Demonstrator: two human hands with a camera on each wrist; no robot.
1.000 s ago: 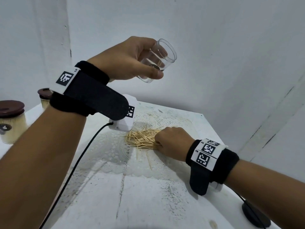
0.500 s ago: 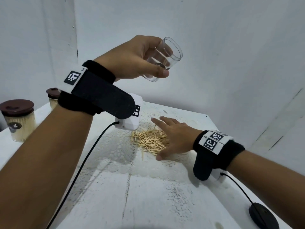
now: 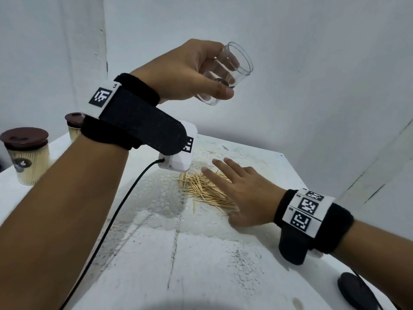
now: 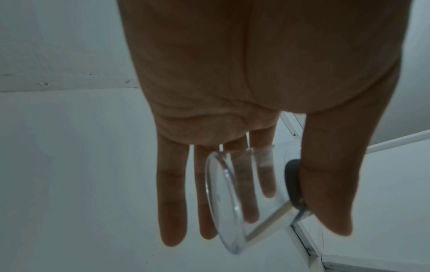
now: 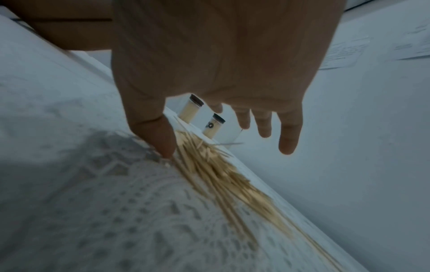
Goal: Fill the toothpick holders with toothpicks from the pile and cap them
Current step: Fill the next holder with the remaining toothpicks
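Filling step, at its gathering part, judged from how things lie. Left hand (image 3: 190, 72) in the upper middle of the head view, raised well above the table (image 3: 201, 265), curled round a clear empty toothpick holder (image 3: 225, 73), thumb under it near the base, mouth tilted toward the upper right of the frame. Same holder (image 4: 235, 200) low in the left wrist view, pressed between thumb and the straighter fingers (image 4: 172, 202); nothing inside it.

Right hand (image 3: 243, 195) at centre right of the head view, fingers straight and spread, holding nothing, lying over the right part of the toothpick pile (image 3: 201, 189). In the right wrist view only the thumb (image 5: 163, 139) seems to touch the cloth at the edge of the pile (image 5: 218, 176); the other fingertips apart from it, cannot tell if any touches a stick.

Two capped holders (image 3: 26, 157), full of toothpicks and with brown lids, at the left edge of the head view, well apart from the pile. Dark round object (image 3: 357, 291) at lower right, maybe the cap for this holder; not sure.

Next move probably: closing the fingers to pinch a bundle, keeping the sticks parallel, then bringing bundle and holder mouth together. Loose crossed sticks likely to slip or to catch on the rim.
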